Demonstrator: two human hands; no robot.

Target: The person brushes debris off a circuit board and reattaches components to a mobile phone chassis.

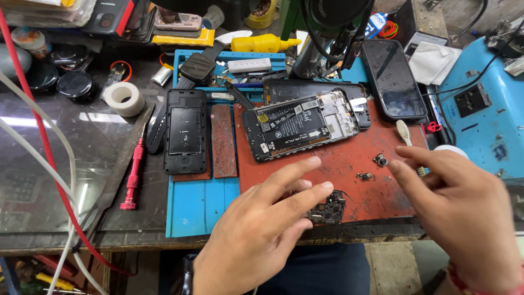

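Left hand (262, 218) spread flat and open, gripping nothing, fingertips (326, 186) resting over a small dark circuit board (329, 209) at the near edge of the red work mat (376, 191). Right hand (464, 210) also open and empty, fingers loosely extended, index tip hovering just beside a tiny camera module (380, 160) and close to a second small part (364, 176) on the mat. Just beyond the left hand's fingertips, an opened phone (301, 126) lying tilted, battery and frame exposed. Bare red mat between the two hands, open room there; mat's near edge running close to the lip of the surface (65, 240), little margin below the circuit board. Left of the left hand, a blue tray (199, 205) carrying a black phone back cover (186, 131), with a red screwdriver (133, 173) beyond it on the dark surface. Past the right hand, a black smartphone (394, 78) face up, and a white toothbrush (405, 134) partly hidden behind the fingers.
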